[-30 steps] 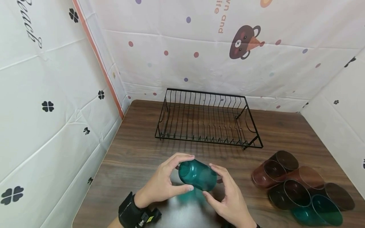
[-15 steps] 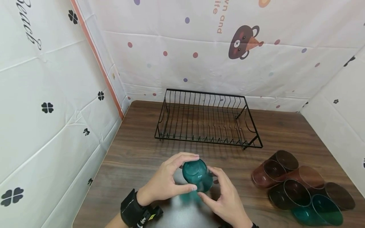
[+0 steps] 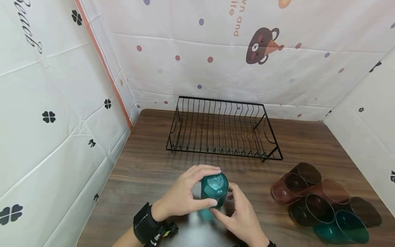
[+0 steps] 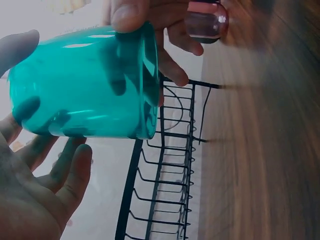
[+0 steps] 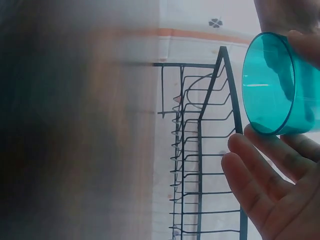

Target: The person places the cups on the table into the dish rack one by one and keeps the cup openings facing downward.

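A clear teal cup [image 3: 215, 188] is held in the air over the table, upside down, its base turned up to the head camera. My left hand [image 3: 180, 195] grips it near the base, thumb on the near side and fingers over the far side. Lower down, my right hand [image 3: 242, 219] holds the same cup by its rim end between thumb and fingers. The left wrist view shows the cup's wall [image 4: 80, 85] with fingers on both sides. From the right wrist, the open mouth of the cup [image 5: 267, 85] is visible.
Beyond the hands stands a black wire dish rack [image 3: 224, 153] on the wooden table [image 3: 139, 171], close to the back wall sheet. Several tinted cups cluster at the right: a red one [image 3: 282, 192], a dark one [image 3: 297, 212] and a teal one [image 3: 327, 233] among them.
The teal cup has turned from lying sideways to upside down, base up. Both hands have kept hold of it, and the right hand has shifted slightly left.
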`<state>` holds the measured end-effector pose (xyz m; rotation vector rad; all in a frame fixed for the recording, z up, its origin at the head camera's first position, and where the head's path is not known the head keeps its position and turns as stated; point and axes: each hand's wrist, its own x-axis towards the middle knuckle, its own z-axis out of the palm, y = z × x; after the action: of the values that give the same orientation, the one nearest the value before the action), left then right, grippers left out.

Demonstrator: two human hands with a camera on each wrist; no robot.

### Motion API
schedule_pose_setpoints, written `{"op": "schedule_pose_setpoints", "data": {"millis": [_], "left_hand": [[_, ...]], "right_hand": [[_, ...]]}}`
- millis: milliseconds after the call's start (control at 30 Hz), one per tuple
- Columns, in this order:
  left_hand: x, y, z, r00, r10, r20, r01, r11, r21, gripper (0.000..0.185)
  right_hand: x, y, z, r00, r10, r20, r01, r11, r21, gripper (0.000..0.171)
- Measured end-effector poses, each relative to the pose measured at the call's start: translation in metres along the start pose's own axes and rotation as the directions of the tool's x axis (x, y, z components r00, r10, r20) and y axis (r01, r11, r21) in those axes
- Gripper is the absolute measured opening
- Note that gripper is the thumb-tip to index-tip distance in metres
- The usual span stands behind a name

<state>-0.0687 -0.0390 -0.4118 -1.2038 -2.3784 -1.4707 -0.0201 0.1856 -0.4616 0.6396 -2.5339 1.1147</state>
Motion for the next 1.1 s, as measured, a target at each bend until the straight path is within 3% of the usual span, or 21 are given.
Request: {"op": "schedule_pose_setpoints", "data": {"millis": [200, 467, 800, 867, 967, 1100], "left_hand": [[-0.001, -0.002, 0.004, 0.999, -0.016, 0.040, 0.019, 0.998, -0.060, 0.070], [-0.001, -0.004, 0.007, 0.999, 0.005, 0.037, -0.004, 1.000, -0.031, 0.074], [-0.002, -0.006, 0.009, 0.999, 0.011, 0.044, -0.011, 1.000, 0.001, 0.073], [-0.001, -0.007, 0.008, 0.999, 0.005, 0.036, -0.005, 1.000, -0.003, 0.074], [0.000, -0.008, 0.005, 1.000, 0.004, 0.019, -0.004, 1.000, -0.009, 0.075], [0.003, -0.009, -0.001, 1.000, -0.007, 0.002, 0.007, 1.000, -0.003, 0.076]], "right_hand": [[-0.002, 0.002, 0.000, 1.000, -0.007, -0.003, 0.007, 1.000, -0.013, 0.075], [-0.001, 0.001, 0.000, 1.000, 0.010, -0.023, -0.011, 0.999, -0.038, 0.076], [-0.006, 0.006, -0.009, 1.000, 0.027, 0.016, -0.026, 0.998, -0.051, 0.081], [-0.008, 0.007, -0.014, 0.999, 0.034, -0.035, -0.037, 0.996, -0.081, 0.078], [-0.009, 0.012, -0.023, 0.980, 0.008, -0.199, -0.035, 0.991, -0.131, 0.059], [-0.009, 0.018, -0.039, 0.906, -0.025, -0.423, -0.080, 0.970, -0.229, 0.029]]}}
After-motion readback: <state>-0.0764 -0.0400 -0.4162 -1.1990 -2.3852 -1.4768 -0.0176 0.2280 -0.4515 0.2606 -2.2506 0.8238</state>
